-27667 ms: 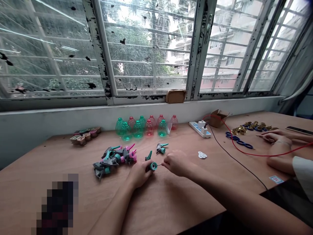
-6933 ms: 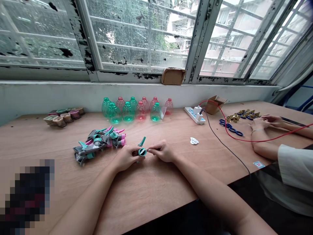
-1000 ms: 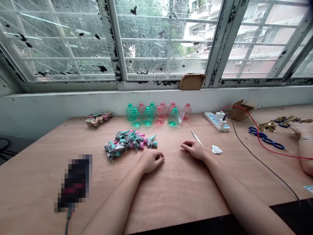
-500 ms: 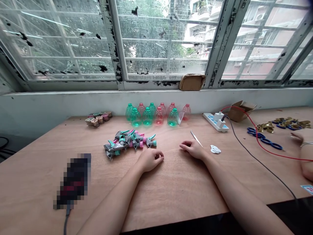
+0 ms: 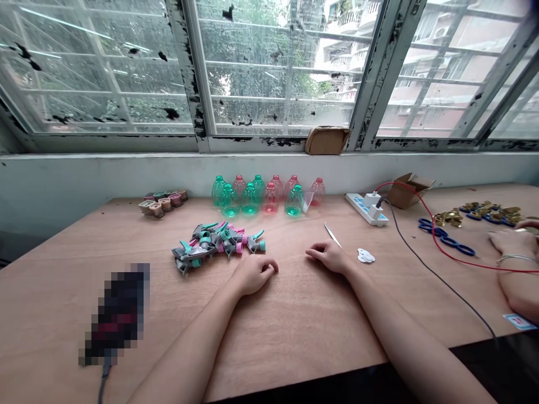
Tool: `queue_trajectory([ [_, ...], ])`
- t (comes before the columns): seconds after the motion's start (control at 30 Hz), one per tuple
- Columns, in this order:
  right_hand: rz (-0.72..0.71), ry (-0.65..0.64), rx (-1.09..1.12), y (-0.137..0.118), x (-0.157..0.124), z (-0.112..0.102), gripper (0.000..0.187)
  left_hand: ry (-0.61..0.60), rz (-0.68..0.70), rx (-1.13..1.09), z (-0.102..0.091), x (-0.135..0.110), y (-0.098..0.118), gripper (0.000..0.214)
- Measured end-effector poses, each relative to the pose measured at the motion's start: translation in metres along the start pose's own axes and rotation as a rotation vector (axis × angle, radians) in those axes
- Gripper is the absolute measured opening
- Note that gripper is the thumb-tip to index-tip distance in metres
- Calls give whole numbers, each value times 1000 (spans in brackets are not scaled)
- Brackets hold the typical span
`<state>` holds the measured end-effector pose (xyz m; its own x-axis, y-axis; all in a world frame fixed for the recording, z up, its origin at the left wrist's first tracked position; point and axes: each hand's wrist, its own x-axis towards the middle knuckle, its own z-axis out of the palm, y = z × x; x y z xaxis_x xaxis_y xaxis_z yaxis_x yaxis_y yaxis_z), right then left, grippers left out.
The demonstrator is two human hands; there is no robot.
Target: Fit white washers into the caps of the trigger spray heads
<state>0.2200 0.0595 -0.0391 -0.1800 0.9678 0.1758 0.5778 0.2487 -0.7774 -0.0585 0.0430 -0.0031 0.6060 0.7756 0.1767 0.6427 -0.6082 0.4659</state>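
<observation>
My left hand rests on the wooden table, fingers loosely bent with a small gap at the thumb, nothing visible in it. Just beyond it lies a heap of grey spray trigger heads with green and pink parts; one trigger head sits at the heap's right end. Also on the tabletop, my right hand is relaxed and holds nothing that I can see, its fingers pointing left. Tweezers lie right behind it, and a small pile of white discs is to its right.
Green bottles and red bottles stand by the wall. Small containers are back left, a blurred dark device front left. Right are a power strip, cables, a carton, blue scissors, gold pieces and another person's hand.
The view has shifted slightly, so the table's things appear a little further left. My hands keep their pose. The other person's hand at the right shows more fully, near the gold pieces.
</observation>
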Motion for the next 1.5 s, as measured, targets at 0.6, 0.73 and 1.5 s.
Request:
queue_trajectory([
  [0.6, -41, -4, -54, 3, 2, 0, 23, 183, 142, 121, -2, 0, -2, 32],
  [0.73, -29, -21, -62, 1, 2, -1, 23, 235, 62, 292, -1, 1, -3, 47],
  [1.5, -151, 126, -244, -13, -1, -8, 21, 144, 186, -141, 2, 2, 10, 34],
])
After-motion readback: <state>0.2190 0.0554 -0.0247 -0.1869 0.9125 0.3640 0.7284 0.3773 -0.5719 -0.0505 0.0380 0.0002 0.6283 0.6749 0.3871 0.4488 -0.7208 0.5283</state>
